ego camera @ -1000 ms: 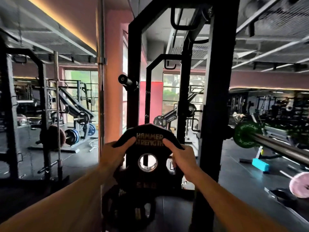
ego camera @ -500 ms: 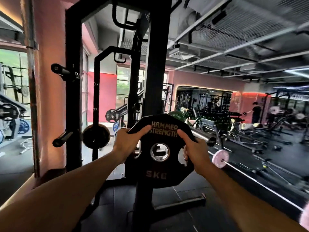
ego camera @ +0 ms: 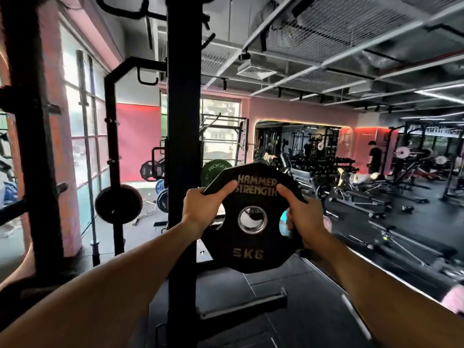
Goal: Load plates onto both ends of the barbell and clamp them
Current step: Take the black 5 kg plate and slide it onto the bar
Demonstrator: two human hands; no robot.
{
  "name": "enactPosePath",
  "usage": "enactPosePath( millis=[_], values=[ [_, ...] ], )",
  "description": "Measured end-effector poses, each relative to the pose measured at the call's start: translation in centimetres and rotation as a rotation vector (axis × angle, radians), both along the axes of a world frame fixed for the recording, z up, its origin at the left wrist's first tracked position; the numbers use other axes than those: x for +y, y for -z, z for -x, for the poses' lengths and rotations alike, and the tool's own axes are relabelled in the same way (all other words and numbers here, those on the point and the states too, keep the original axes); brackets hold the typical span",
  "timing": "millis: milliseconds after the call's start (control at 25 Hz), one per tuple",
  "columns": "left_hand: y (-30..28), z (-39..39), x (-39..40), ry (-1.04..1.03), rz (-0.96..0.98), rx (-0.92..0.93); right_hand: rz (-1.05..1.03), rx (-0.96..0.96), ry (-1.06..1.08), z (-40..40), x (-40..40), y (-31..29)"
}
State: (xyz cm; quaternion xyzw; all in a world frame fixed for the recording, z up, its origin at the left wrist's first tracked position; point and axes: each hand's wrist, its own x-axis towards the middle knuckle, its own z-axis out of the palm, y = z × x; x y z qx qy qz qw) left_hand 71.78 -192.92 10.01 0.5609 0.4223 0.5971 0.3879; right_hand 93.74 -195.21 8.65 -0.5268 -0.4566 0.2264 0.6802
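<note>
A black 5 kg plate (ego camera: 247,254) marked HAMMER STRENGTH is upright in front of me at chest height, its face toward me. My left hand (ego camera: 200,209) grips its upper left edge, thumb on the face. My right hand (ego camera: 302,217) grips its right edge through a cut-out, thumb up on the face. Behind the plate's top left shows a green plate (ego camera: 213,169). I cannot make out the barbell's sleeve; a blurred pink plate (ego camera: 454,300) sits at the lower right edge.
A black rack upright (ego camera: 184,136) stands just left of the plate, its foot (ego camera: 241,307) on the dark floor. More uprights with pegs and a stored plate (ego camera: 118,204) lie to the left. Benches and machines fill the right; a person (ego camera: 375,156) stands far off.
My view has swung right, so the rack upright has slid left. The plate has stayed in both hands and now sits right of the upright.
</note>
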Motion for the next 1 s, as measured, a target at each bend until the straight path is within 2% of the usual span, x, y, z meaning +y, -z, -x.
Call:
enactPosePath(
  millis=[240,480,800,1000],
  values=[
    [0.5,-3.5,3.3,-0.101,-0.026,-0.053,-0.031,0.031,-0.130,-3.3,5.1,0.6],
    [1.2,-4.0,2.6,-0.196,-0.095,-0.022,-0.098,-0.020,-0.214,-4.0,7.0,1.4],
    [0.5,-4.0,5.3,-0.249,-0.028,-0.024,-0.075,-0.038,-0.290,-3.7,11.7,1.0],
    [1.3,-3.7,9.0,-0.272,-0.024,-0.093,-0.053,-0.046,-0.385,-3.7,15.0,0.3]
  ],
)
